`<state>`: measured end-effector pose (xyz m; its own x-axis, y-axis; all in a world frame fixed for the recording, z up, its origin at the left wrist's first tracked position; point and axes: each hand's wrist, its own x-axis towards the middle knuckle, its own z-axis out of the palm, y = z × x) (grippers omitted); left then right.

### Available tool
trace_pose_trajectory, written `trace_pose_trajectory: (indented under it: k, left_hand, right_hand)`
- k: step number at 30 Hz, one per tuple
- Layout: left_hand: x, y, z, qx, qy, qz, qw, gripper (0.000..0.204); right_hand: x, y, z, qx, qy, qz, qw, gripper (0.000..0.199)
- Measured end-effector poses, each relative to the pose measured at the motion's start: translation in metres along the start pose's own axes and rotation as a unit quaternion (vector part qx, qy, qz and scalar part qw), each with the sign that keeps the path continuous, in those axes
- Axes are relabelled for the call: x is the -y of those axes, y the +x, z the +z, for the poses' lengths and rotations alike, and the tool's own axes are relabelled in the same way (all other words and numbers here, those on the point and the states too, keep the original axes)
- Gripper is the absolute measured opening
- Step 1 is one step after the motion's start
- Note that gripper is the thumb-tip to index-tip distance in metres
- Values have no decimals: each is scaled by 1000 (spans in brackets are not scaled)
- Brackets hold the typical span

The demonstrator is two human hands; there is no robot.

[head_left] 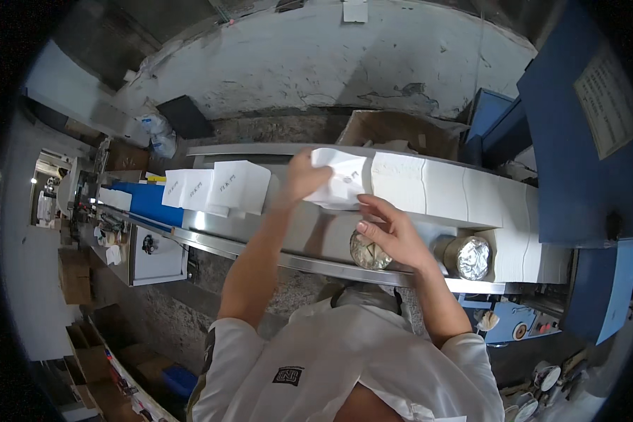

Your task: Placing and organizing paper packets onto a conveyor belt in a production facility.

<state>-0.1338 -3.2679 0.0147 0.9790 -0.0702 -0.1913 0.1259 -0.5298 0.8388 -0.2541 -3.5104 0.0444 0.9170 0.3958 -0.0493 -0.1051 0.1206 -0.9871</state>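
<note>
My left hand (307,177), slightly blurred, grips the left edge of a white paper packet (346,184) with small dark print, held over the metal-topped bench. Close to the packet's lower right corner is my right hand (395,235), its fingers apart; whether a fingertip touches the packet I cannot tell. Partly behind that hand stands a round, foil-like silvery object (368,250). A second silvery roll-shaped object (469,256) lies farther right. Just right of the packet begins a long row of stacked white paper (444,184).
Several printed white packets (238,184) overlap on the bench's left side, next to a blue surface (144,202). A large blue machine (577,133) borders the right end. An open cardboard box (380,130) sits behind the bench, before a worn wall (295,63).
</note>
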Motion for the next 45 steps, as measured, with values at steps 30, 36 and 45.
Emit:
trace_pose_trajectory:
  k: [30, 36, 45]
  left_hand:
    - [1, -57, -11, 65, 34, 67, 995, 57]
    - [-76, -24, 62, 89, 42, -6, 995, 111]
    - [-125, -27, 131, 41, 211, 10, 976, 100]
  right_hand:
    - [4, 11, 24, -101, -126, 67, 985, 55]
    - [7, -20, 3, -38, -67, 40, 996, 55]
    - [2, -80, -56, 15, -27, 36, 999, 55]
